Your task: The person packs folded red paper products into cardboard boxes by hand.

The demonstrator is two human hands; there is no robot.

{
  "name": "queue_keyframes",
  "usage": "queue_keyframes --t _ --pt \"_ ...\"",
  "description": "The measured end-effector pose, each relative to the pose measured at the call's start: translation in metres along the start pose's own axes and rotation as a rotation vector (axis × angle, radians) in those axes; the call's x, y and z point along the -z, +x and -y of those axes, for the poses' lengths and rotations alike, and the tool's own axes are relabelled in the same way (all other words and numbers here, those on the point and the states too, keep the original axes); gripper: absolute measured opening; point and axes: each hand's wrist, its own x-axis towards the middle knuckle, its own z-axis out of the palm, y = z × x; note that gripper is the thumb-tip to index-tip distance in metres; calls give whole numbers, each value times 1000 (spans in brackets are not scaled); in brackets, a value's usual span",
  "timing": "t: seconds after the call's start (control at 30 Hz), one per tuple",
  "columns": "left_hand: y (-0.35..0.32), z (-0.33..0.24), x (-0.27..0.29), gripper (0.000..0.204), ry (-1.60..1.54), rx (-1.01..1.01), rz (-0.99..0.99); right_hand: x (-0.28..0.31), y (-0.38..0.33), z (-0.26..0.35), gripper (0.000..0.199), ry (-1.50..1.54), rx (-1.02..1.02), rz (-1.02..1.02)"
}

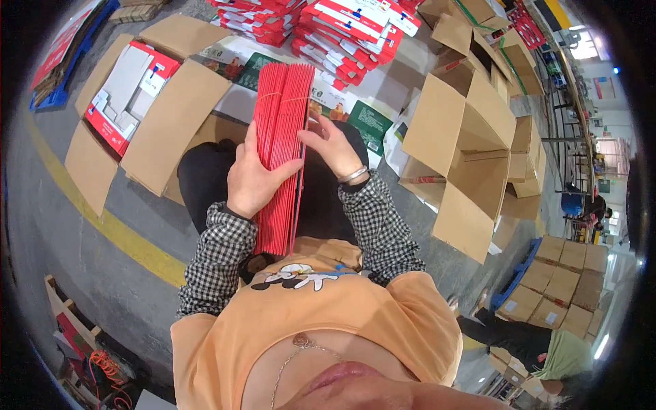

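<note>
A thick stack of flat red cardboard sheets (pixel 281 116), tied with a thin band near its far end, stands on edge across my lap. My left hand (pixel 251 179) wraps around the stack's left side, thumb over the top edges. On the right side my right hand (pixel 333 145) touches the stack with its fingertips, fingers spread, a silver bracelet on the wrist. Both sleeves are black-and-white check.
An open carton (pixel 137 116) with red and white flat packs lies at left. Piles of red flat boxes (pixel 348 31) sit ahead. Empty open cartons (pixel 465 143) stand at right. Stacked cartons on a blue pallet (pixel 553 287) and another person (pixel 540 352) are at lower right.
</note>
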Motion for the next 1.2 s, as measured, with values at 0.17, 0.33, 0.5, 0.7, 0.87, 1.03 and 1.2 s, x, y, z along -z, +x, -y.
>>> queue_keyframes --t 0.17,0.33,0.5,0.7,0.87,1.03,1.2 --pt "-2 3 8 99 -61 55 -15 -9 -10 11 62 -154 214 -167" --pt "-1 9 12 98 -91 36 -23 -8 -11 18 31 -674 435 -229" --pt "-2 6 15 97 -130 61 -9 -22 -13 36 36 -752 413 -245" --pt "0 15 10 103 -99 21 -27 -19 -20 40 27 -743 319 -260" --pt "0 9 11 102 -94 54 -1 -17 -19 35 28 -634 428 -302" --pt "0 7 11 107 -61 52 27 -24 -13 40 29 -800 470 -278" --pt "1 15 9 107 -64 20 0 -20 -12 37 34 -764 427 -217"
